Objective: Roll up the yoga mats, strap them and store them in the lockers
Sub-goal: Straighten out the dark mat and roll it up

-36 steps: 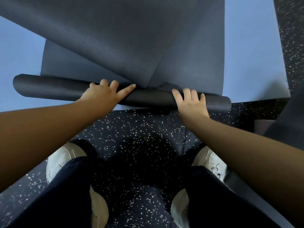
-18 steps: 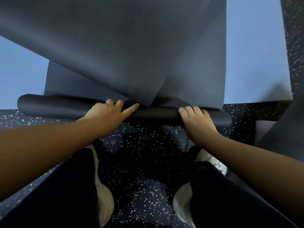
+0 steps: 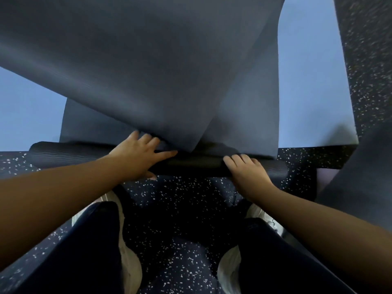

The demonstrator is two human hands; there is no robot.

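The dark yoga mat (image 3: 169, 60) is lying on the speckled floor (image 3: 180, 198), its near end wound into a roll (image 3: 197, 164). You are pressing your left hand (image 3: 135, 155) flat on it, fingers straight. Your right hand (image 3: 246, 170) is curling over it, keeping the roll tight and even. A blue mat (image 3: 307, 81) is lying underneath.

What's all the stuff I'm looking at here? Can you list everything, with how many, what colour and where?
Dark mat: one, charcoal grey, partly rolled; the roll lies across the middle, the loose sheet rises beyond it.
Blue mat: one, light blue, flat under the dark mat.
Floor: one, black with white specks, near and right.
Shoes: two, white, bottom.
Trouser legs: two, dark navy, bottom.
Left hand: one, fingers spread on the roll.
Right hand: one, fingers over the roll.
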